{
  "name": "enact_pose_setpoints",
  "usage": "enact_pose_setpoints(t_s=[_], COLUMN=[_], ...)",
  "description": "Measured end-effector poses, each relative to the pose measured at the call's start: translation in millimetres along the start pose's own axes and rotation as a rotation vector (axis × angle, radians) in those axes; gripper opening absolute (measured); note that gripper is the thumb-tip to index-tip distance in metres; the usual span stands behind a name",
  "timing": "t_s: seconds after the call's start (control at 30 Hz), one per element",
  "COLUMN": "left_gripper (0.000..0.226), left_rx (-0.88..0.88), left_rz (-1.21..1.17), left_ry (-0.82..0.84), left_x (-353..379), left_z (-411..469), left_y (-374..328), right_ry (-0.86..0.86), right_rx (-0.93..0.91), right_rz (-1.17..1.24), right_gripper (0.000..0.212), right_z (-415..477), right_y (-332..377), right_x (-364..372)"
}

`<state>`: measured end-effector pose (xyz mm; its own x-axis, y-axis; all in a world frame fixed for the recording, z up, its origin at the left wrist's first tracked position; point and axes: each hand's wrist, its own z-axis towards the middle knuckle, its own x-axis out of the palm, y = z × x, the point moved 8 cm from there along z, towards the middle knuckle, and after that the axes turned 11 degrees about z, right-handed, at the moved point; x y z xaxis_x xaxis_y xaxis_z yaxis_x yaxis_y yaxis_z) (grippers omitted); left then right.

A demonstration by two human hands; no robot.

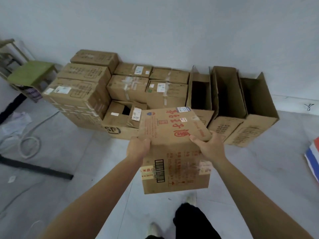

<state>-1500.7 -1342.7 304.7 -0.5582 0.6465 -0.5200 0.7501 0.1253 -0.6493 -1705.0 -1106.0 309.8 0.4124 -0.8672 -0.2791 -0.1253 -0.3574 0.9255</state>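
A brown cardboard box [174, 133] with red printed characters and a barcode hangs in the air in front of me, above the floor. My left hand [138, 147] grips its near top edge at the left corner, fingers curled over the rim. My right hand [209, 146] grips the same edge at the right corner, thumb on top. The box's top face tilts slightly toward me, and its underside is hidden.
A stack of taped cardboard boxes [82, 87] stands against the wall ahead left, with an open SF box [120, 118] in front. Three open empty boxes [227, 94] stand ahead right. A green stool [32, 73], a coiled cable [29, 145], a striped bag [313, 156] lie around.
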Motion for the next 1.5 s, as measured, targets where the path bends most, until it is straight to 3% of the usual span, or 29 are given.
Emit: enact_pose_setpoints(t_s=[0.07,0.17,0.23,0.33,0.43,0.5,0.63,0.77,0.9,1.03,1.1,1.17,1.27,1.4,1.5], left_gripper=[0.029,0.038,0.047,0.034,0.031,0.029,0.025,0.033,0.057,0.073,0.055,0.019,0.012,0.058,0.045], left_rx=[-0.025,-0.086,-0.136,-0.187,-0.208,-0.253,-0.39,-0.355,-0.326,-0.46,-0.576,-0.658,-0.7,-0.782,-0.866], left_rz=[0.035,0.076,0.096,0.121,0.112,0.062,-0.055,-0.088,0.006,-0.032,-0.103,-0.188,-0.209,-0.021,-0.057], left_ry=[0.013,0.039,0.056,0.076,0.088,0.117,0.239,0.23,0.276,0.336,0.333,0.278,0.201,0.196,0.23], left_x=[10.6,40.4,53.4,76.3,94.0,103.8,142.9,176.2,212.6,244.8,251.7,257.8,259.8,262.6,269.9], left_z=[27.6,88.0,117.4,171.9,226.5,252.1,333.5,410.9,481.7,535.7,548.6,564.2,581.4,602.4,599.0], left_y=[-9.5,-20.9,-22.6,-35.8,-42.2,-39.9,-8.8,22.5,79.7,129.6,145.2,164.3,175.2,188.1,188.6], right_ry=[-0.001,0.045,0.06,0.132,0.14,0.159,0.182,0.132,0.073,0.107,0.047,-0.041,-0.135,-0.139,-0.036], right_rx=[0.044,0.118,0.132,0.2,0.251,0.267,0.349,0.433,0.47,0.696,0.885,1.055,1.098,1.168,1.285], right_rz=[-0.002,-0.012,-0.033,-0.041,-0.031,-0.033,-0.043,-0.035,-0.08,0.05,0.241,0.354,0.39,0.285,0.196], right_gripper=[0.083,0.067,0.074,0.067,0.074,0.064,0.059,0.061,0.071,0.066,0.062,0.074,0.082,0.061,0.046], right_z=[29.7,93.3,125.3,184.0,228.0,245.5,295.6,337.2,360.4,376.8,372.2,363.5,362.7,378.6,380.7], right_y=[-10.0,-35.6,-43.9,-67.6,-83.2,-91.9,-139.8,-207.2,-288.1,-368.3,-395.4,-419.3,-435.5,-439.0,-437.0], right_x=[9.6,31.5,42.2,63.7,86.5,99.9,143.1,177.1,217.1,265.5,282.0,299.8,314.7,314.7,314.4])
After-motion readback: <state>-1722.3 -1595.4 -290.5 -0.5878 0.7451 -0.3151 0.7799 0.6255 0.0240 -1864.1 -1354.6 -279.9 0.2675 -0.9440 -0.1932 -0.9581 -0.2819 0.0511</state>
